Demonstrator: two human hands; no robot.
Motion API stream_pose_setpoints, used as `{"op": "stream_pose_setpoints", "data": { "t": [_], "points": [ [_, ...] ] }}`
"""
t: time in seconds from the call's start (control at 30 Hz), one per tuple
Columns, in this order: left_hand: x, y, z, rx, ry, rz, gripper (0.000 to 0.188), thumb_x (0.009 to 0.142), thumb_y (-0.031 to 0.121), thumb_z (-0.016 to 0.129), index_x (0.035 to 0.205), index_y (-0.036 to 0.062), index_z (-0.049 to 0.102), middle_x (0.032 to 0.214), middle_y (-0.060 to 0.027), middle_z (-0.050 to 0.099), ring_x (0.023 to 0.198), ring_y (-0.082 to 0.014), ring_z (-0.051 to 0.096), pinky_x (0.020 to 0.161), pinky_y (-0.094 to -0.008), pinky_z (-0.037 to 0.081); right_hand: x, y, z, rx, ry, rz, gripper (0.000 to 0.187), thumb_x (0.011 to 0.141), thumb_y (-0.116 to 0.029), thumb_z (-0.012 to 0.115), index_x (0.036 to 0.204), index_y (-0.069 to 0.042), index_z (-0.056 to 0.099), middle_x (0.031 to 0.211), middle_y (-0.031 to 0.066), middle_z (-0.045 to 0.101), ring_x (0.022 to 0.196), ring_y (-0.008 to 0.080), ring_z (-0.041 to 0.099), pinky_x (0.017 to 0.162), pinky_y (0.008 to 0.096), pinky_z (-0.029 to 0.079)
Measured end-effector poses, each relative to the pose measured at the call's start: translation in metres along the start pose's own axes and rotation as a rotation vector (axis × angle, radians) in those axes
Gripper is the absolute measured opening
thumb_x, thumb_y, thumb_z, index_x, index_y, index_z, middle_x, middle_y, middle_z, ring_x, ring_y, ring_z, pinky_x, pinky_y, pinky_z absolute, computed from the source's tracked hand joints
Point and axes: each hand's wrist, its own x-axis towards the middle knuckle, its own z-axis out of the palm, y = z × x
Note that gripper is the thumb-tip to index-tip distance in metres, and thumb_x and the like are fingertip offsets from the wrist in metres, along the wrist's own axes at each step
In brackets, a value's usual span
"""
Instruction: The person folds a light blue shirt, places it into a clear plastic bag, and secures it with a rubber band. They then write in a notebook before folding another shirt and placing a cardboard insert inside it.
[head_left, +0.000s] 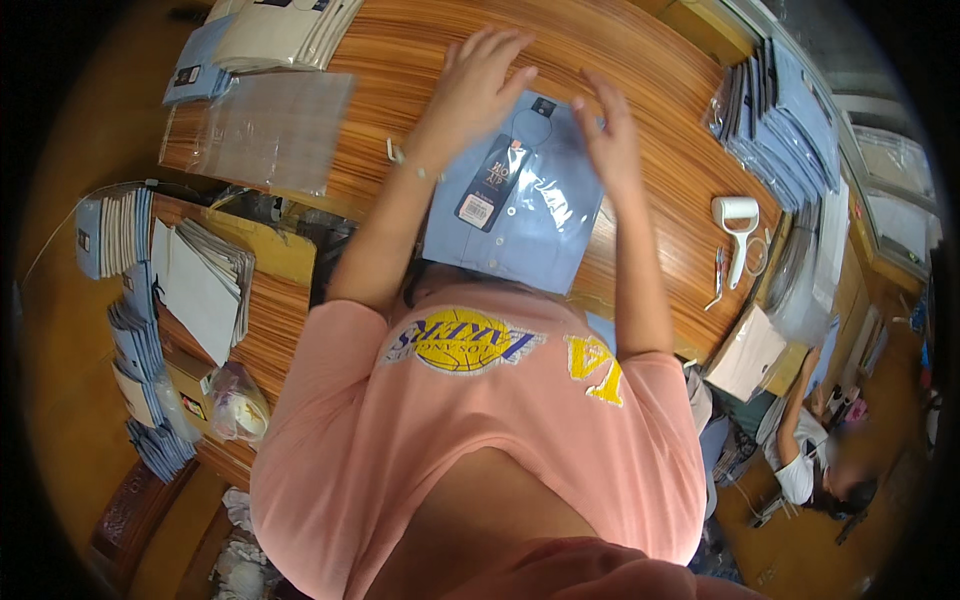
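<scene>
A folded light blue shirt (553, 170) lies on the wooden table in front of me, inside a shiny clear plastic bag. A dark hang tag (490, 180) with a white label hangs down its front, and buttons show below. My left hand (472, 88) is open at the shirt's upper left corner, fingers stretched toward the far side. On the right edge, my right hand (612, 140) is open too, its fingers extended along the bag. Whether either palm presses on the plastic I cannot tell.
Clear plastic bags (275, 130) lie to the left, beside stacked beige shirts (285, 40). Piled blue shirts (780, 130) stand at the far right. A white lint roller (738, 225) and a small red-handled tool (718, 275) lie nearer. At lower right a person (800, 450) works.
</scene>
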Motion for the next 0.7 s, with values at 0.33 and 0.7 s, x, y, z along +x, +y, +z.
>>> {"op": "stream_pose_setpoints", "data": {
  "t": [0.33, 0.7],
  "points": [
    [-0.039, 0.015, 0.047, -0.025, 0.194, -0.074, 0.032, 0.083, 0.015, 0.053, 0.114, 0.0044, 0.056, 0.119, -0.0159, 0.053, 0.114, -0.0345, 0.044, 0.098, -0.043, 0.033, -0.029, -0.027, 0.04, -0.273, 0.297, 0.002, 0.039, 0.086, -0.022, 0.052, 0.121, -0.005, 0.053, 0.128, 0.0241, 0.043, 0.121, 0.0385, 0.037, 0.099, 0.0527, 0.026],
    [-0.035, -0.011, 0.103, 0.091, 0.125, -0.203, 0.025, 0.089, 0.025, 0.046, 0.1, 0.0109, 0.063, 0.111, -0.0092, 0.059, 0.119, -0.0303, 0.041, 0.1, -0.0636, 0.015, -0.012, 0.004, 0.081, -0.486, 0.33, 0.188, 0.033, 0.089, -0.025, 0.046, 0.112, -0.008, 0.061, 0.124, 0.0137, 0.053, 0.126, 0.0322, 0.037, 0.102, 0.0641, 0.007]
  ]
}}
